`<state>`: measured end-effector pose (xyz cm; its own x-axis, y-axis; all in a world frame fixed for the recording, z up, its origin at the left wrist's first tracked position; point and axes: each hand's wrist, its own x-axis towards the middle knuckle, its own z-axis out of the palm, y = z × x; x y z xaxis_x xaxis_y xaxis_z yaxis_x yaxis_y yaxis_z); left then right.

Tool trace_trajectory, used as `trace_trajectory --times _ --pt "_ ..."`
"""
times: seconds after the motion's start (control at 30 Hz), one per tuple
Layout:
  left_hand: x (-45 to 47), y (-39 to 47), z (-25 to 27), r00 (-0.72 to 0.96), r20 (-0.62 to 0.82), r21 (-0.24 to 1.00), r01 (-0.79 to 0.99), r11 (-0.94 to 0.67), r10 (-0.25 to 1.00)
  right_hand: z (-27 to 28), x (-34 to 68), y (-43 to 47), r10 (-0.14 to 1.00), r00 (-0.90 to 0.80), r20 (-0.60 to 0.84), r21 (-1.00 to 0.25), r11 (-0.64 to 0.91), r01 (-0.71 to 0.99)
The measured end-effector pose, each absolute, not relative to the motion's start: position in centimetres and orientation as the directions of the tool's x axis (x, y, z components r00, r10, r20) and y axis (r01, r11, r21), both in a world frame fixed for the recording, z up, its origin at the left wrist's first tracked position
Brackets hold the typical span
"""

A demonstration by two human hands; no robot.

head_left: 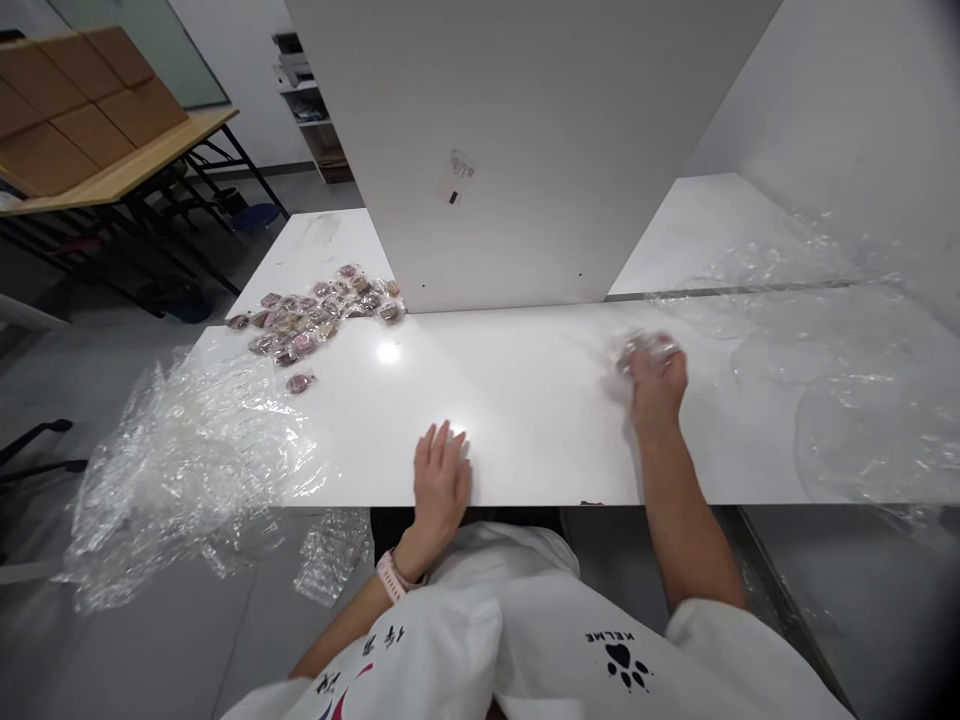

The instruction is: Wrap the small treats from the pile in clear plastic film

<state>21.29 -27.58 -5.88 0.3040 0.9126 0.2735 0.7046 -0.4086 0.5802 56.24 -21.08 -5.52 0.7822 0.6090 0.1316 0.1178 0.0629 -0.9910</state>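
Single view: head cam, worn by the person, looking fwd & steeply down over their own white shirt [585, 640], which fills bottom ctr & sits v. near the lens. Both hands — left hand [441, 480] & right hand [658, 385] — seen from above/behind at close range, wrists toward the cam. White tabletop [525, 400] spans mid-frame, near edge approx. level; upright white panel [525, 120] stands beyond it, broad side to cam, cut by top of frame. Wide-angle lens: L side takes in floor [180, 650] & a wooden table [161, 155] farther off, R side a pale wall [862, 100]. Top R corner goes dark.
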Motion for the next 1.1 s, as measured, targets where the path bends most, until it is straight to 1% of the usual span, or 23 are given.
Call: trace_trajectory --times 0.03,0.07,0.1,0.13,0.2,0.27,0.33,0.4,0.47,0.57,0.6,0.67,0.7,0.73,0.77,0.83,0.9,0.97,1.03,1.1 --pt "20.4 -27.4 -6.8 0.274 0.279 0.512 0.769 -0.384 0.921 -5.2 58.6 -18.5 0.519 0.841 0.155 -0.988 0.062 0.144" --pt "19.7 -27.3 -7.5 0.255 0.282 0.456 0.812 -0.363 0.925 -4.7 61.0 -15.8 0.456 0.875 0.159 -0.986 0.021 0.168" --pt "19.3 -27.2 -8.0 0.25 0.285 0.414 0.838 -0.354 0.925 -4.0 63.1 -13.2 0.426 0.893 0.146 -0.98 -0.058 0.188" --pt "19.2 -27.1 -8.4 0.255 0.291 0.382 0.853 -0.356 0.922 -3.3 65.0 -10.7 0.424 0.896 0.131 -0.968 -0.141 0.208" --pt "19.3 -27.1 -8.5 0.271 0.307 0.34 0.864 -0.371 0.912 -2.3 67.4 -6.5 0.459 0.882 0.109 -0.945 -0.227 0.235" --pt "19.6 -27.2 -8.3 0.277 0.318 0.323 0.867 -0.379 0.907 -2.3 68.0 -3.3 0.516 0.851 0.098 -0.924 -0.27 0.27" --pt "19.8 -27.2 -8.1 0.278 0.324 0.316 0.869 -0.381 0.904 -3.4 67.5 -1.6 0.565 0.821 0.083 -0.89 -0.328 0.316" --pt "19.8 -27.1 -8.1 0.286 0.348 0.293 0.871 -0.393 0.893 -5.1 66.5 -1.1 0.589 0.804 0.085 -0.839 -0.393 0.377" --pt "19.7 -27.0 -8.3 0.296 0.389 0.259 0.874 -0.412 0.873 -6.8 65.6 -1.7 0.59 0.795 0.142 -0.772 -0.436 0.462" --pt "19.6 -26.9 -8.6 0.309 0.426 0.219 0.876 -0.429 0.85 -8.0 64.9 -3.8 0.568 0.744 0.352 -0.597 -0.476 0.646" --pt "19.6 -26.9 -8.7 0.313 0.427 0.215 0.876 -0.431 0.848 -8.1 64.8 -4.7 0.547 0.726 0.417 -0.535 -0.498 0.682" --pt "19.6 -26.9 -8.8 0.31 0.427 0.222 0.875 -0.431 0.849 -8.2 65.1 -6.7 0.455 0.731 0.509 -0.46 -0.575 0.677" --pt "19.6 -26.9 -8.8 0.307 0.423 0.232 0.873 -0.429 0.853 -8.1 65.4 -7.8 0.392 0.762 0.516 -0.463 -0.621 0.633" --pt "19.6 -26.9 -8.8 0.303 0.418 0.245 0.87 -0.427 0.856 -8.2 65.8 -8.9 0.336 0.806 0.487 -0.48 -0.668 0.569" --pt "19.6 -27.0 -8.8 0.297 0.413 0.261 0.867 -0.425 0.861 -8.2 66.2 -9.9 0.3 0.852 0.428 -0.497 -0.709 0.499" --pt "19.7 -27.0 -8.8 0.291 0.401 0.293 0.858 -0.423 0.869 -8.3 66.8 -12.0 0.285 0.916 0.281 -0.51 -0.765 0.394" --pt "19.6 -27.0 -8.9 0.285 0.393 0.319 0.85 -0.42 0.874 -8.4 66.4 -14.1 0.327 0.924 0.199 -0.493 -0.782 0.383" --pt "19.5 -26.9 -9.1 0.278 0.386 0.346 0.84 -0.418 0.879 -8.5 64.5 -16.4 0.413 0.885 0.214 -0.444 -0.766 0.465" --pt "19.4 -27.0 -9.1 0.267 0.383 0.391 0.82 -0.417 0.884 -8.3 60.8 -19.1 0.556 0.8 0.223 -0.374 -0.709 0.597" --pt "19.3 -27.0 -8.3 0.24 0.387 0.473 0.777 -0.415 0.89 -7.7 55.8 -22.2 0.727 0.653 0.21 -0.332 -0.576 0.747"
